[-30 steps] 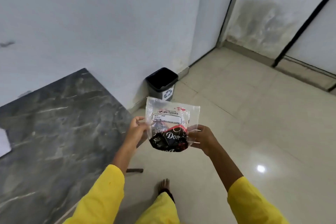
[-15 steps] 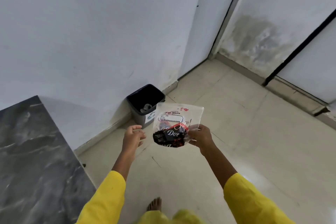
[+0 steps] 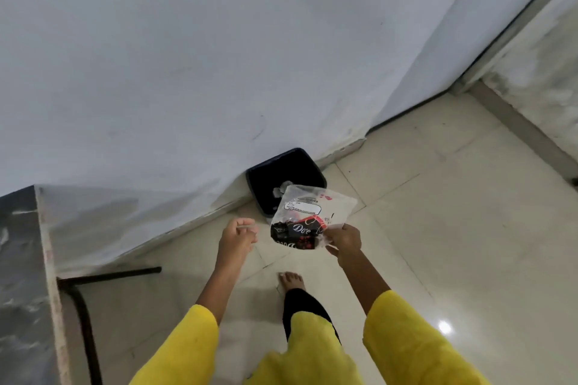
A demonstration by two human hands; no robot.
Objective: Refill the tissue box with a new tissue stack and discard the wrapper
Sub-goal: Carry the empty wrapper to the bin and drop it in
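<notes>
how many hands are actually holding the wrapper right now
1. The right hand pinches the clear wrapper at its right edge, in front of the black bin. The left hand is beside it, loosely curled, apart from the plastic.

The wrapper was clear, glossy, crinkled plastic; the floor tiles shone smooth, and the wall looked matt.

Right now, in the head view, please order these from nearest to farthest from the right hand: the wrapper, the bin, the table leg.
1. The wrapper: held in the right hand.
2. The bin: on the floor against the wall, just beyond the wrapper.
3. The table leg: far left, under the marble table.
</notes>
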